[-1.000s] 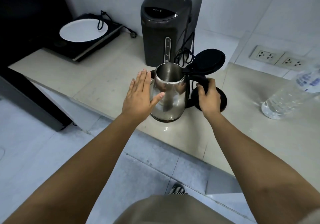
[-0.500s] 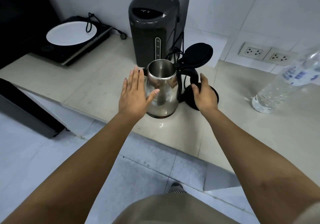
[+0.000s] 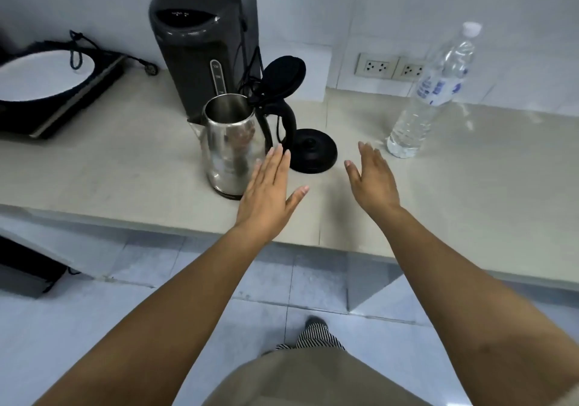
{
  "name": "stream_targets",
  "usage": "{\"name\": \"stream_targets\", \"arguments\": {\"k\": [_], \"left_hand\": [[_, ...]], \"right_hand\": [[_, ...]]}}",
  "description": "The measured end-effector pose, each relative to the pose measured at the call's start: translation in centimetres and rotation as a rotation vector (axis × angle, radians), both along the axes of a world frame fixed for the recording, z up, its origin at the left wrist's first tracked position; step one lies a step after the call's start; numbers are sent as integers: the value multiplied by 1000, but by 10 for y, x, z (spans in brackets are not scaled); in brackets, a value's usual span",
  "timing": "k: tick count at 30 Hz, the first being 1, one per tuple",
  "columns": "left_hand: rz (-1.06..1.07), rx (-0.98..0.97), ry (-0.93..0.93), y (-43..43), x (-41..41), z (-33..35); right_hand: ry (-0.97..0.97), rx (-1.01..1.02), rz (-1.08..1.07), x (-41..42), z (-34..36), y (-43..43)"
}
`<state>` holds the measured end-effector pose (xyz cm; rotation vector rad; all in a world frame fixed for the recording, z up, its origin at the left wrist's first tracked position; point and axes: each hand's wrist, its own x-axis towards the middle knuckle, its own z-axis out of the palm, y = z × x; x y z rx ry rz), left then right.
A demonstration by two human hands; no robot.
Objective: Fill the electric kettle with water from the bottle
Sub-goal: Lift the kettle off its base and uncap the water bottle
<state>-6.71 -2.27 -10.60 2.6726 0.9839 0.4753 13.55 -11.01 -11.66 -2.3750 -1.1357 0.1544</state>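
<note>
Beige counter point(image 3: 470, 192) carries kettle point(image 3: 230, 145), black base point(image 3: 311, 150), water bottle point(image 3: 429, 92), dark dispenser point(image 3: 197, 48), hotplate point(image 3: 56, 89).

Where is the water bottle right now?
The water bottle stands upright on the counter at the right, below the wall sockets, just beyond the open right hand.

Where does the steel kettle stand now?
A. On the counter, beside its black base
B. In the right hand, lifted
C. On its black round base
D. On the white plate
A: the kettle stands on the counter, lid open, with the black base bare beside it.
</note>
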Motion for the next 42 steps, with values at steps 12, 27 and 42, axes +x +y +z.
{"name": "stream_targets", "arguments": {"k": [12, 27, 42], "left_hand": [[-192, -113, 18, -29, 133, 4], [-90, -229, -153, -12, 317, 8], [5, -356, -443, 1, 379, 11]], "right_hand": [[-86, 196, -302, 94, 32, -59], [-68, 429, -174, 245, 96, -2], [92, 562, -52, 272, 116, 35]]}}
